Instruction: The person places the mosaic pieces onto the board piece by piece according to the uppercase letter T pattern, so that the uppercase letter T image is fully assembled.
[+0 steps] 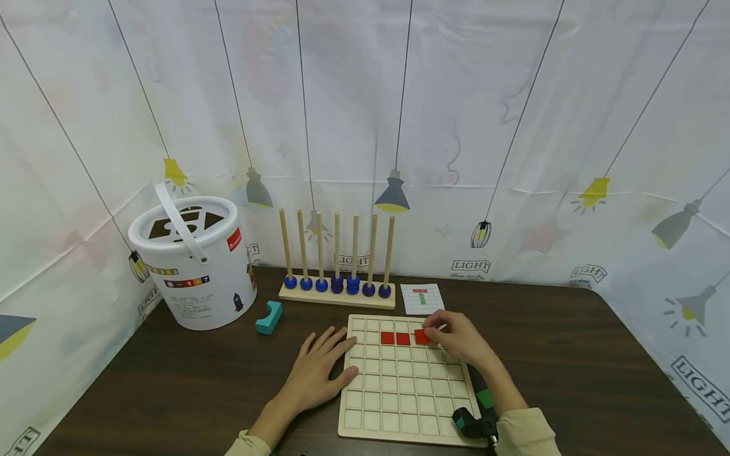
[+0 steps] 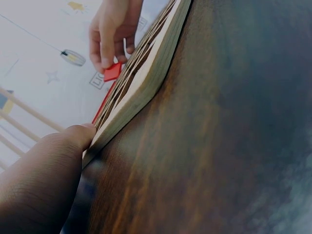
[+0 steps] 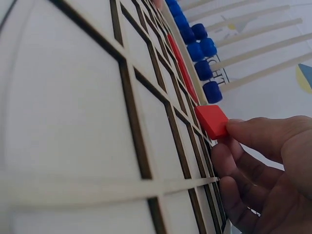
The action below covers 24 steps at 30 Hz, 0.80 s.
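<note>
A wooden grid board (image 1: 403, 403) lies on the dark table, with two red square tiles (image 1: 395, 338) side by side in its second row from the far edge. My right hand (image 1: 454, 337) pinches a third red tile (image 3: 211, 121) between thumb and fingers, tilted close over the board just right of those two. My left hand (image 1: 317, 370) lies with spread fingers at the board's left edge, fingertips and thumb on the rim. Beyond the board sits a white pattern card (image 1: 422, 304) printed with a red row and a green column.
A peg stand (image 1: 336, 296) with blue beads stands behind the board. At left is a white bucket (image 1: 196, 297) with a handle, and near it a teal notched block (image 1: 268, 318). A green tile (image 1: 485, 398) lies beside the board, by the right wrist's black camera (image 1: 473, 423).
</note>
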{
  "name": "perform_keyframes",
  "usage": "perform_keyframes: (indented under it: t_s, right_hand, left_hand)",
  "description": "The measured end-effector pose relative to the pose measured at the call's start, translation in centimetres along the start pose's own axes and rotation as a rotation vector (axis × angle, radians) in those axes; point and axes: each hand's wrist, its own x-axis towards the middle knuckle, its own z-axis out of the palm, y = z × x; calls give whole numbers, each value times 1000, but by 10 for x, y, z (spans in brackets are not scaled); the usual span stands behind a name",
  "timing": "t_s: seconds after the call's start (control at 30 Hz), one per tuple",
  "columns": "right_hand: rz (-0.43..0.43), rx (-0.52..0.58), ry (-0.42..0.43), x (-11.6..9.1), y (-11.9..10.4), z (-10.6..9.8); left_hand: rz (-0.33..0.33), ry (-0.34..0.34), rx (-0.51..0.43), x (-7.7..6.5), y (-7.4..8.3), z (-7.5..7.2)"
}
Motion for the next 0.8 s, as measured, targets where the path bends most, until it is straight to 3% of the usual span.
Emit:
perform_keyframes:
  t_s: [0.8]
  right_hand:
    - [-15,-109,-19,1,-3,7]
  left_hand:
    - [-5,0,-9,-1,0,0]
